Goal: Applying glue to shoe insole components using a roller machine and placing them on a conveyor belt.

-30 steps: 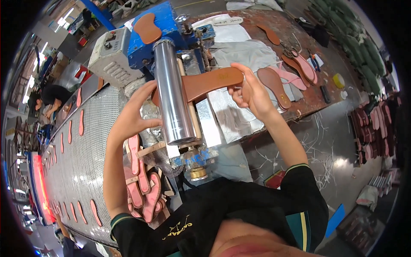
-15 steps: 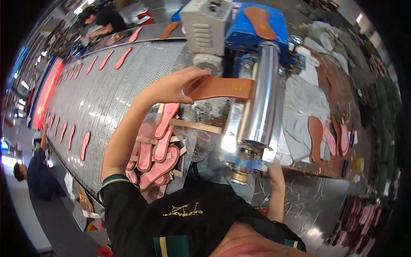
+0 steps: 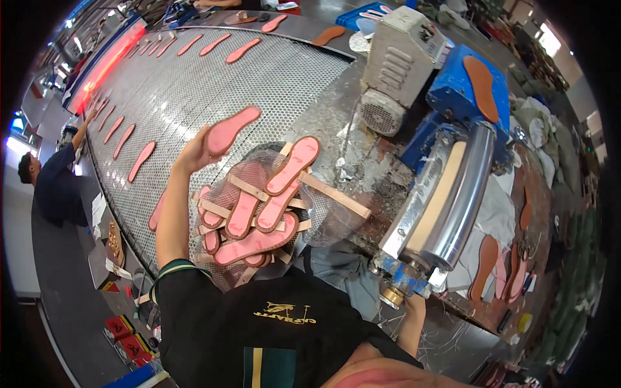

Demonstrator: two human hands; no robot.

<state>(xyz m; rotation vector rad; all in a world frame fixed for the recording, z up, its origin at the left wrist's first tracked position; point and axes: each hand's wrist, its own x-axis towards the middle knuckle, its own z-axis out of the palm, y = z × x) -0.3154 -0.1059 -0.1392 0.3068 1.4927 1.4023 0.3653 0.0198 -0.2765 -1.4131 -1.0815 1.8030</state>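
My left hand (image 3: 196, 154) is closed on the wide end of a pink insole (image 3: 238, 127), its narrow end pointing away over the metal mesh conveyor (image 3: 272, 84). Just right of that arm lies a pile of pink sandal soles (image 3: 242, 213) with tan straps, partly under clear mesh wrap. My right hand (image 3: 416, 302) is low beside the front end of a roller machine (image 3: 462, 200), which hides its fingers. Nothing shows between the steel roller and the cream one. A brown insole (image 3: 480, 87) rests on the machine's blue housing.
Pink insoles (image 3: 141, 161) lie spaced along the conveyor, which runs toward a red-glowing opening (image 3: 110, 68). At the far left a co-worker (image 3: 55, 178) reaches to the belt. A grey motor (image 3: 404, 58) stands behind the rollers. More insoles (image 3: 484, 268) lie on cloth at right.
My left hand has drawn the insole away from the rollers and moved left over the conveyor. The insole's brown face was up; now pink shows. The view has turned, shifting the machine right.
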